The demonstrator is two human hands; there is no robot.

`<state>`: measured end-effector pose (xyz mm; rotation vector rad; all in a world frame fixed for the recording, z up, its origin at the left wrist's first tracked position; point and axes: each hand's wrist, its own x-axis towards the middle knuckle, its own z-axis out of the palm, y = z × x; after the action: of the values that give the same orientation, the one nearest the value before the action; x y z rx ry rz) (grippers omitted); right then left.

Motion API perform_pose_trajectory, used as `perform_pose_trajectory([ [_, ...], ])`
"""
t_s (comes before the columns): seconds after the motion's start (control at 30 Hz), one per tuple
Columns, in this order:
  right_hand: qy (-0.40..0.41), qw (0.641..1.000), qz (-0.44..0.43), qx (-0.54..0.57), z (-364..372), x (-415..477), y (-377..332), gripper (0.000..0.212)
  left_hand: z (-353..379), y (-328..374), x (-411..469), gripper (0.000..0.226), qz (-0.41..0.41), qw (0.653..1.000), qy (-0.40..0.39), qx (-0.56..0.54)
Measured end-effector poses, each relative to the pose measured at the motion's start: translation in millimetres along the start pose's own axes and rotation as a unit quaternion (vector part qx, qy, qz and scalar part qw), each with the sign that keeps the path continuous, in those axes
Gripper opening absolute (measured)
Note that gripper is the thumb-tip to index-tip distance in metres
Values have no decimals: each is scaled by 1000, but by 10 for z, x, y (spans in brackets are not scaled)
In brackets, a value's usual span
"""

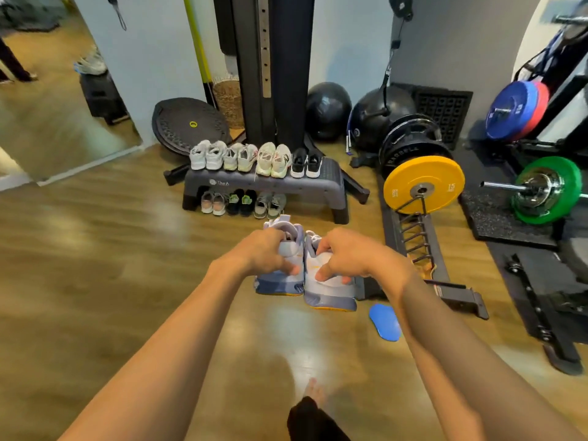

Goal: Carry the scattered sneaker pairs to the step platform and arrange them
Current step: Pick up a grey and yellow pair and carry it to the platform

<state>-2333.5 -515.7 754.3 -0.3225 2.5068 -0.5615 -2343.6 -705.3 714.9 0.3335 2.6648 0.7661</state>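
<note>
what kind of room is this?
Most likely a home or small gym: bumper plates like the yellow plate, a loaded barbell, black exercise balls and a step platform holding sneakers.

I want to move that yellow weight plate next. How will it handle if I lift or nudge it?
Likely heavy: the yellow plate is thick and marked 15. It stands on edge in a floor rack, so once lifted free it could roll or tip. Probably rigid, with a smooth face offering little grip.
</note>
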Motion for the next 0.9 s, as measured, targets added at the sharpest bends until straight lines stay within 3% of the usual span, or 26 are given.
perform_pose_trajectory([
  [0.17,38,998,-26,-42,-399,1207,115,41,-275,-463,1084,36,-22,999,14,33],
  [0.27,43,997,-32,-53,-625,1961,225,35,-426,-721,1718,40,-40,998,18,48],
  [0.53,92,996,-11,-2,-894,3670,567,36,-632,-1330,3316,37,-62,998,8,22],
  [0.8,95,993,73,4,-407,5689,1317,41,30,-2555,5239,40,-39,998,-22,41],
  [0.9,109,991,79,15,-43,6426,1750,39,509,-3075,5918,37,-23,999,2,23],
])
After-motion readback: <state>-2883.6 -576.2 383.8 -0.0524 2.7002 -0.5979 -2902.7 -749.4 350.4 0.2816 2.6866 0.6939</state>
